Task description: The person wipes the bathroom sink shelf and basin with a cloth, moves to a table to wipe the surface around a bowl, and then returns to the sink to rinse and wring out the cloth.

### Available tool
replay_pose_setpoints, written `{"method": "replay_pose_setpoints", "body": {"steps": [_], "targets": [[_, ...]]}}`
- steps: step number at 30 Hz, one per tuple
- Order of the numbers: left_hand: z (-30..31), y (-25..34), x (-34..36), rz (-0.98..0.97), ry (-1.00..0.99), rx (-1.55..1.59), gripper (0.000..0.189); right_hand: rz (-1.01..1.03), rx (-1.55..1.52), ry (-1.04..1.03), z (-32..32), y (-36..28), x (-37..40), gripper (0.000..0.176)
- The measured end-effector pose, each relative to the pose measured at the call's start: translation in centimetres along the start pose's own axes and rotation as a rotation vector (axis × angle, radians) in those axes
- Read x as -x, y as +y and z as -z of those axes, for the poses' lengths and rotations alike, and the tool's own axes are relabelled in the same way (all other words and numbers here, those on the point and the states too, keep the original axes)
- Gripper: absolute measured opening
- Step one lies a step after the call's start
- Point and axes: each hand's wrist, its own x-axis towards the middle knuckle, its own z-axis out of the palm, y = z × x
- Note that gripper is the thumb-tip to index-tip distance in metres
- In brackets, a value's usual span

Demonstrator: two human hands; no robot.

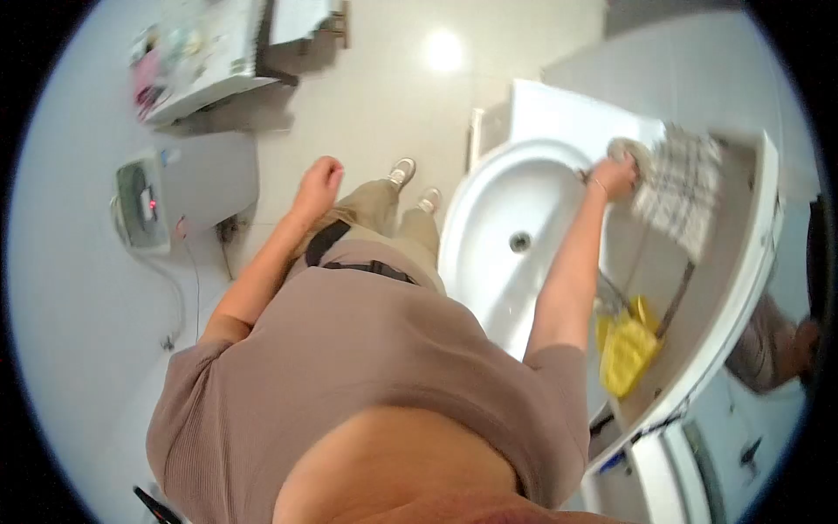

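My right hand (618, 177) reaches over the far right side of the white washbasin (489, 188), its fingers closed on a bunched greyish-beige cloth (630, 154). Just right of it, a checked towel (685, 188) hangs from a rail; blur hides whether it touches my hand. My left hand (319, 185) hangs beside my left hip, fingers curled in, with nothing visible in them. A metal drain (520, 242) shows in the basin's bowl.
Yellow cloths or gloves (628, 349) hang at the near end of the rail, close to the faucet. A mirror cabinet (759, 218) edges the right side. To the left stand a grey washing machine (209, 179) and a white table (218, 61) with things on it.
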Motion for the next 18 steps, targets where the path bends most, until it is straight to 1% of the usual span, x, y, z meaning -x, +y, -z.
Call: {"method": "replay_pose_setpoints", "body": {"steps": [1,3,4,5,6,7,8,9,11,13,14,15,16,17,18], "targets": [[0.6,0.0,0.0,0.006,-0.003,-0.001,0.010,0.053,0.037,0.039,-0.6,-1.4,0.5,0.042],[1.4,-0.9,-0.3,0.009,0.060,0.019,0.009,0.008,-0.046,-0.012,0.2,-6.7,1.8,0.036],[1.6,-0.9,-0.4,0.023,0.044,0.031,0.009,0.076,-0.058,-0.012,0.0,-7.9,2.4,0.037],[2.3,-1.2,-1.0,0.034,0.025,0.051,0.009,0.097,-0.080,-0.012,-0.1,-9.6,3.1,0.037],[3.2,-1.1,-1.7,0.037,0.055,0.049,0.009,0.116,-0.081,-0.030,-0.1,-11.4,4.2,0.037],[4.2,-0.9,-2.4,0.054,0.028,0.079,0.009,0.137,-0.077,-0.048,-0.1,-12.8,5.1,0.038],[5.3,-1.1,-2.9,0.070,0.001,0.116,0.010,0.158,-0.085,-0.024,-0.6,-13.7,6.1,0.037],[6.3,-1.9,-3.6,0.070,0.034,0.124,0.010,0.180,-0.097,0.004,-1.2,-14.6,7.3,0.036],[7.7,-4.3,-5.4,-0.012,0.071,0.127,0.010,0.267,-0.101,0.038,-2.5,-15.0,9.3,0.034],[10.6,-5.6,-6.5,-0.014,0.112,0.148,0.011,0.255,-0.082,-0.019,-1.6,-16.6,11.8,0.032],[11.9,-6.7,-7.2,-0.028,0.154,0.125,0.011,0.255,-0.078,-0.031,-1.4,-16.1,13.1,0.032],[13.6,-8.3,-8.5,-0.033,0.218,0.111,0.012,0.280,-0.079,-0.039,-2.0,-17.5,13.6,0.032],[15.2,-9.7,-9.0,-0.023,0.236,0.126,0.012,0.294,-0.088,-0.027,-1.9,-18.8,14.1,0.033],[16.2,-10.5,-9.0,0.015,0.263,0.116,0.012,0.282,-0.098,-0.021,-1.8,-18.3,14.9,0.035],[17.0,-11.7,-9.6,0.068,0.323,0.125,0.012,0.324,-0.103,-0.017,-2.1,-19.6,14.4,0.035]]}}
